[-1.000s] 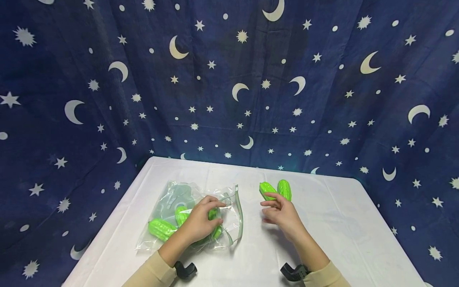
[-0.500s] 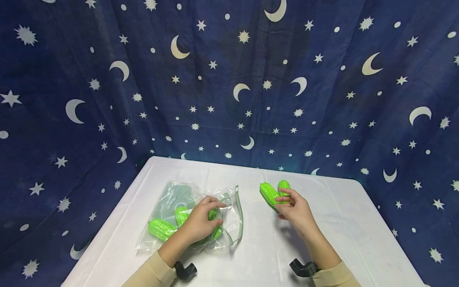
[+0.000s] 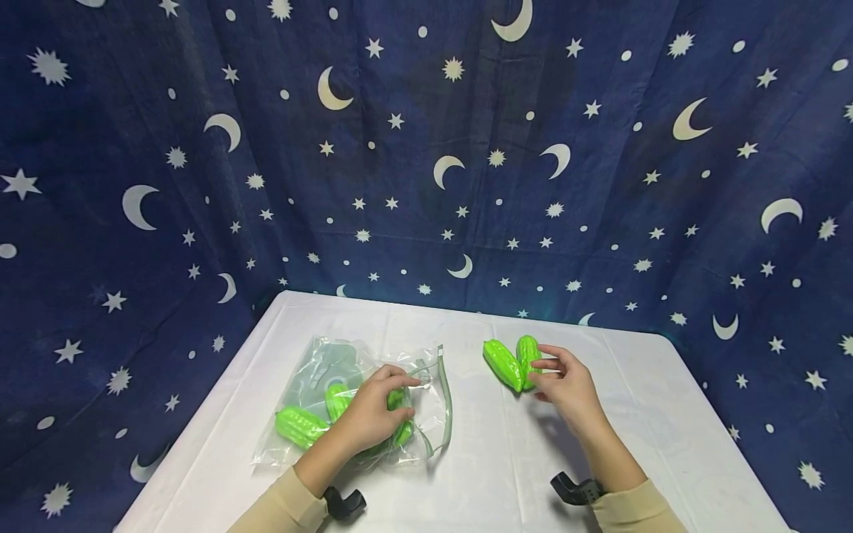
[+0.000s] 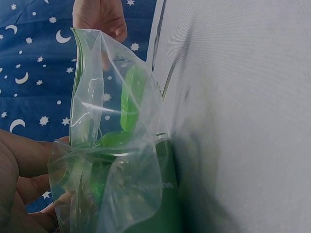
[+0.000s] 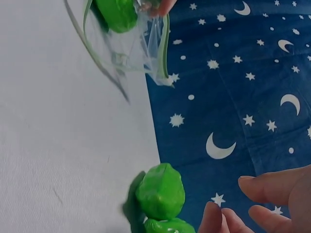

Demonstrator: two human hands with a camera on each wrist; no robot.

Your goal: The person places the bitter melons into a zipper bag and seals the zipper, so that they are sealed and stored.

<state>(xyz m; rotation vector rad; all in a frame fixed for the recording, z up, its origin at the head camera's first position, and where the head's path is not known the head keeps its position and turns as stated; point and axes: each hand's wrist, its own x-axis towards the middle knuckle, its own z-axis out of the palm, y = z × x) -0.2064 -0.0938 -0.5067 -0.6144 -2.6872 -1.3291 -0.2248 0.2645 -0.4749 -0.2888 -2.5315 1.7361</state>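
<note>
By the left hand [image 3: 373, 414], the clear bag [image 3: 320, 370] with green gourds [image 3: 301, 426] inside is held near the tabletop's [image 3: 633, 414] left edge. Beside two loose gourds [image 3: 503, 364] toward the far edge, the right hand [image 3: 566, 389] is held, fingers parted.

Bright head view; dimmer wrist views (softer, too); glare streaks bag [image 4: 95, 109]; soft shadows on table [image 3: 466, 474]

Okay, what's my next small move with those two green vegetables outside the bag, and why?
Probably curl your right hand around the nearer green vegetable, since your relaxed fingers are right beside it; the clear bag at your left hand gapes open, with similar vegetables inside.
</note>
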